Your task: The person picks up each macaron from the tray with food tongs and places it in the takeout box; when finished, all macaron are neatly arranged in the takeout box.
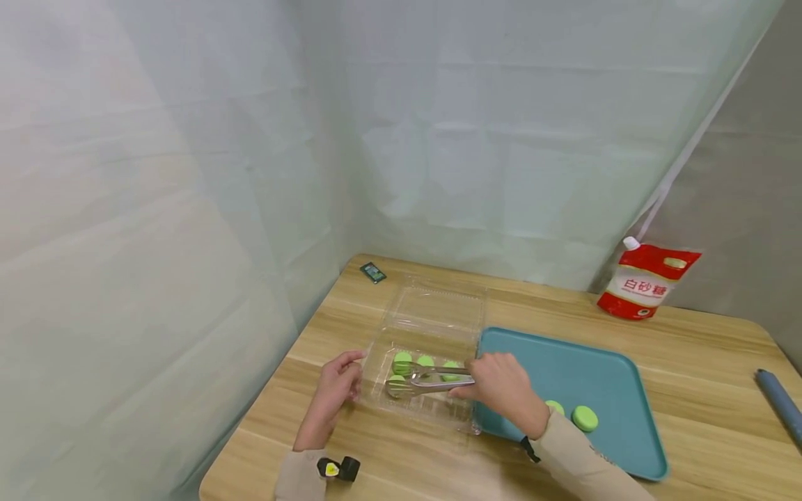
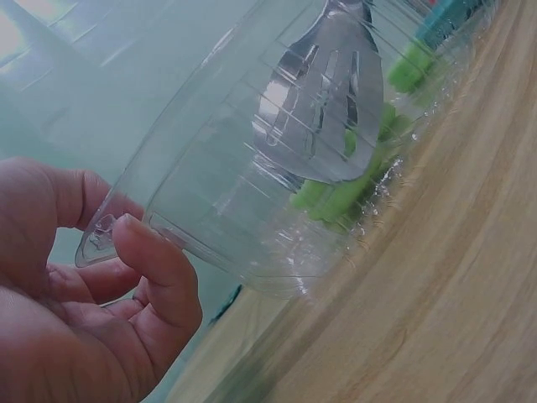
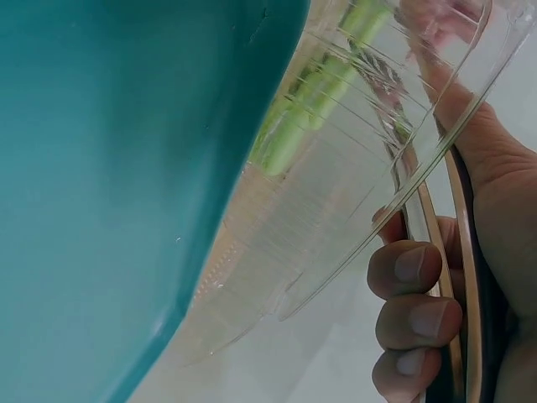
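My right hand (image 1: 504, 388) grips a pair of metal tongs (image 1: 441, 384), which reach left into a hinged clear plastic box (image 1: 413, 409). The slotted tong heads (image 2: 323, 105) are down inside it, by a green macaron (image 1: 397, 385) in the near left part. Several more green macarons (image 1: 425, 362) sit in the box, partly behind the tongs. Whether the tongs still hold a macaron I cannot tell. At the box's left side, my left hand (image 1: 336, 386) pinches a corner of its rim (image 2: 99, 238) between thumb and finger. The lid (image 1: 438, 306) lies folded back.
A teal tray (image 1: 564, 362) stands against the box's right side, with two green macarons (image 1: 585, 418) on it. Behind are a red and white sugar pouch (image 1: 645, 282) and a small dark printed item (image 1: 373, 272). A grey-blue cylinder (image 1: 780, 403) lies far right.
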Demonstrator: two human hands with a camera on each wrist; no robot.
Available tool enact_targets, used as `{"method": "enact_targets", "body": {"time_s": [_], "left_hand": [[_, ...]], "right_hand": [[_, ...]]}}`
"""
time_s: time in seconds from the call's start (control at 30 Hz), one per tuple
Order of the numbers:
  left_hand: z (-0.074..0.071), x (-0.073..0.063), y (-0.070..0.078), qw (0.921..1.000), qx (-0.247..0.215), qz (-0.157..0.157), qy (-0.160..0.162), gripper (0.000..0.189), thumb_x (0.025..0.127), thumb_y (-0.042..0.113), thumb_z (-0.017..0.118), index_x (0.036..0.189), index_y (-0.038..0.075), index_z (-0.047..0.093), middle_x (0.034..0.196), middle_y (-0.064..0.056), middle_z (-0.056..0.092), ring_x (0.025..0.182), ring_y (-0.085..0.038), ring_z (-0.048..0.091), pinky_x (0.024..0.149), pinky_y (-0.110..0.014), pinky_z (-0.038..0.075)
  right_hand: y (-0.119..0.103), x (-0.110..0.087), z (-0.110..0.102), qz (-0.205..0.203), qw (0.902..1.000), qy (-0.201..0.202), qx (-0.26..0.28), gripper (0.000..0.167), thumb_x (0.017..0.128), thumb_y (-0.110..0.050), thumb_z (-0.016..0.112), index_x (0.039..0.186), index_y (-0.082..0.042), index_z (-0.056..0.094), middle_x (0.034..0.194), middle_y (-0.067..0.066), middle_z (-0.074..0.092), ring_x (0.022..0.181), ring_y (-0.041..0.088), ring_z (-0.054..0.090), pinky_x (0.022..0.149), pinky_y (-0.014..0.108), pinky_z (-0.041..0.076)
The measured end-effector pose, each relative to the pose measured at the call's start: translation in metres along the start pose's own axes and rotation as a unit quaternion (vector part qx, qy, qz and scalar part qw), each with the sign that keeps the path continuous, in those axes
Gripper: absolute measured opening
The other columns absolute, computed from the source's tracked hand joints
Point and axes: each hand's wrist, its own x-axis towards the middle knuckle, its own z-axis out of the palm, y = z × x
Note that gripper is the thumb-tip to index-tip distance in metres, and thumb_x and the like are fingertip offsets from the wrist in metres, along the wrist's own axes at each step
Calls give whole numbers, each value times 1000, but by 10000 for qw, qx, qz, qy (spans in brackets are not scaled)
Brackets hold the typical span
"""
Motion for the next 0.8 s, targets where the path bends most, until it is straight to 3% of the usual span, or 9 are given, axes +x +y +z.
{"method": "enact_targets", "body": {"time_s": [0.3, 0.8], "left_hand": [[1, 3, -2, 9999, 128, -40, 33, 42, 91, -4, 47, 131, -7, 58, 73, -1, 48, 58, -11, 43, 48, -20, 38], [-2, 1, -3, 10000, 85, -29, 23, 43, 90, -4, 48, 132, -9, 56, 72, -1, 46, 57, -11, 43, 48, -20, 37]], "right_hand": [[0, -3, -4, 125, 9997, -188, 56, 61, 76, -67, 74, 57, -23, 35, 52, -11, 16, 45, 3, 11, 44, 22, 7], [1, -8, -18, 347, 9991, -151, 211, 61, 76, -67, 73, 58, -22, 37, 52, -10, 20, 44, 4, 15, 44, 23, 8]]}}
